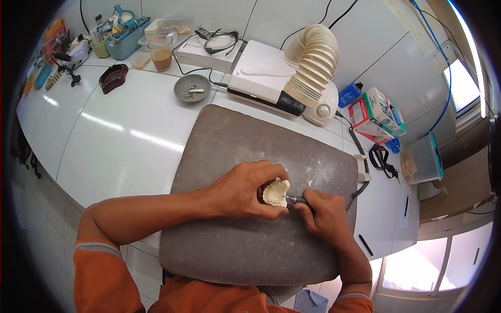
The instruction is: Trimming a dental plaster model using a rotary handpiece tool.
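My left hand (241, 188) grips a cream-coloured dental cast (275, 193), with the thumb along its near side and the fingers curled round its far side. A row of moulded teeth shows along the cast's left edge. My right hand (327, 215) is closed round a dark rotary handpiece (300, 200) with a metal front end. Its tip meets the right side of the cast, though I cannot tell exactly where it touches. Both hands are over a worn grey-brown mat (250, 141), which carries scratches and pale dust.
Beyond the mat stand a white machine (261, 73) with a ribbed hose (318, 57), an ashtray (192, 88) and a glass of brown drink (161, 59). Boxes (373, 115) and a coiled cord (357, 142) lie right. A dark pen (366, 244) rests on the white table (120, 156).
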`<state>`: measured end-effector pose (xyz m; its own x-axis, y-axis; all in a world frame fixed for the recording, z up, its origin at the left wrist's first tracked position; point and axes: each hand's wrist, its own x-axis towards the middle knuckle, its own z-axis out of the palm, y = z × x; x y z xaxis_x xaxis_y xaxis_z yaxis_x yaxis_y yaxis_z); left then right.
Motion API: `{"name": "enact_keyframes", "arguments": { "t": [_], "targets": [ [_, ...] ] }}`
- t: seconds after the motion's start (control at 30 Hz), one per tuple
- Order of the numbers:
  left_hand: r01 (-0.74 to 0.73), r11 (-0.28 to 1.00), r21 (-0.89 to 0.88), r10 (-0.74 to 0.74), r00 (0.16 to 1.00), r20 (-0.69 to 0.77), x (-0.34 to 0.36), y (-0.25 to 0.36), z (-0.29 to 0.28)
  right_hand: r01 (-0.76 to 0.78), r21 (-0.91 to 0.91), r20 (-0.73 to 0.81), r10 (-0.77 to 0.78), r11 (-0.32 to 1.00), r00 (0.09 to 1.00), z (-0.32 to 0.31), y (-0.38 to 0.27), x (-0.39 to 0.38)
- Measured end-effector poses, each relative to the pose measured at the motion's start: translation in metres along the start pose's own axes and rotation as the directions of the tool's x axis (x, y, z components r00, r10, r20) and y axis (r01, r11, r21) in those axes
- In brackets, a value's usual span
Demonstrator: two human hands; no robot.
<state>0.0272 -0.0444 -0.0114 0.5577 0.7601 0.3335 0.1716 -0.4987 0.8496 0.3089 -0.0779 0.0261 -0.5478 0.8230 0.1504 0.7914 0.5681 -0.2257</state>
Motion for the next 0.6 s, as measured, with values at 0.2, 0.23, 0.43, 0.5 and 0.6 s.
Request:
{"name": "enact_keyframes", "arguments": {
  "t": [0.2, 0.23, 0.43, 0.5, 0.6],
  "targets": [
    [0.0, 1.0, 0.02, 0.0, 1.0, 0.008, -0.0004, 0.0012, 0.0001, -0.01, 0.002, -0.017, 0.01, 1.0, 1.0, 0.0011, 0.0005, -0.0006],
    [0.001, 1.0, 0.021, -0.001, 1.0, 0.007, -0.0005, 0.0009, 0.0001, -0.008, 0.003, -0.017, 0.008, 1.0, 1.0, 0.0011, 0.0006, -0.0004],
    [0.0, 1.0, 0.007, 0.0, 1.0, 0.005, -0.0005, 0.0008, 0.0002, -0.009, 0.016, -0.035, 0.01, 1.0, 0.999, 0.0018, 0.0004, -0.0004],
    [0.005, 1.0, 0.018, -0.005, 1.0, 0.008, -0.0006, 0.0014, -0.0004, -0.007, 0.009, -0.017, 0.007, 1.0, 1.0, 0.0006, 0.0, 0.0001],
    [-0.004, 0.999, -0.052, 0.002, 0.999, -0.036, -0.0004, -0.0003, 0.0024, -0.006, 0.009, -0.007, 0.006, 1.0, 1.0, -0.0005, -0.0002, -0.0005]
  ]
}}
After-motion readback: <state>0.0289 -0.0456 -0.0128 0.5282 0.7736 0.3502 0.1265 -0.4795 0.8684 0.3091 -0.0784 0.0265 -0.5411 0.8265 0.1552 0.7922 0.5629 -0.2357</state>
